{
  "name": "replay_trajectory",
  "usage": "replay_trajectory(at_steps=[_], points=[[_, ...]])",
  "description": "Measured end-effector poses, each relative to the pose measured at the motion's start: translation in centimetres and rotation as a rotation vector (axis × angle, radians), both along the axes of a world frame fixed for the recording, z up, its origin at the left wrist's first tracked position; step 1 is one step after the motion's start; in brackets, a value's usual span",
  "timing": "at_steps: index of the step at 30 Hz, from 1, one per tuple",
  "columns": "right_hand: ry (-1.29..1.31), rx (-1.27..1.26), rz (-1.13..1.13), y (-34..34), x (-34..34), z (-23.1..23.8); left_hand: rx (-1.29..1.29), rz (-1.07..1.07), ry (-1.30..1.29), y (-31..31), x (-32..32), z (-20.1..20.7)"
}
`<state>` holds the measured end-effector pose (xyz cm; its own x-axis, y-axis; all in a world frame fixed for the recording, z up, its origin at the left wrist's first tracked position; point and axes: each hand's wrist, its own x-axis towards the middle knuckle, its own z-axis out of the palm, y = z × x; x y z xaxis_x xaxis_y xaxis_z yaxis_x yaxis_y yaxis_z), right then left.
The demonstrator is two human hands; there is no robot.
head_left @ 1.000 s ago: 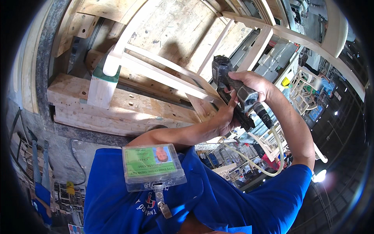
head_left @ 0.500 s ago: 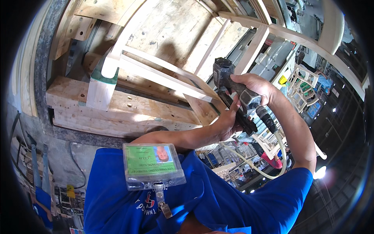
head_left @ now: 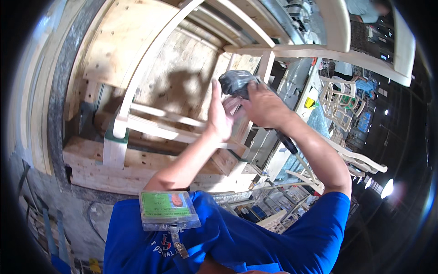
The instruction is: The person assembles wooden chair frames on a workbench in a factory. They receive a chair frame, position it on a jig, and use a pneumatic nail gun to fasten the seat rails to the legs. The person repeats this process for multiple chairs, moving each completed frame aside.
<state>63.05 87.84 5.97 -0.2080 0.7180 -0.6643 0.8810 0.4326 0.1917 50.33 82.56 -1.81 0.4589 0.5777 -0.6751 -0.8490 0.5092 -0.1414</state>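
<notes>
My right hand [head_left: 268, 107] is wrapped round a black air-powered nail gun [head_left: 238, 82], held above a pale wooden chair frame [head_left: 155, 43]. A pale hose runs back from the tool under my right forearm. Just left of the tool, my left hand [head_left: 221, 116] is raised with its fingers stretched out and somewhat blurred. Whether its fingertips touch the tool I cannot tell. Beneath my hands the frame lies over a wooden bench, with one leg end at a green-padded block [head_left: 115, 146]. The tool's nose is hidden.
A thick wooden beam [head_left: 150, 176] edges the near side of the bench. Curved chair parts [head_left: 337, 23] jut out at the upper right. Farther right stand several unfinished wooden chairs [head_left: 337, 98]. A person [head_left: 367, 11] is at the far upper right.
The nail gun has moved left and away from my body, and it has turned. My left hand has left its lower part and risen with fingers extended. My view has shifted.
</notes>
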Motion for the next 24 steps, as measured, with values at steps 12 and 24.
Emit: replay_trajectory(at_steps=[12,24], points=[[-0.127,-0.089,-0.134,10.3,-4.0,-3.4,0.103,-0.048,0.264,13.0,2.5,-8.9],[-0.125,-0.166,-0.199,12.0,-5.7,-3.0,0.132,-0.088,0.308,14.8,2.3,-11.3]])
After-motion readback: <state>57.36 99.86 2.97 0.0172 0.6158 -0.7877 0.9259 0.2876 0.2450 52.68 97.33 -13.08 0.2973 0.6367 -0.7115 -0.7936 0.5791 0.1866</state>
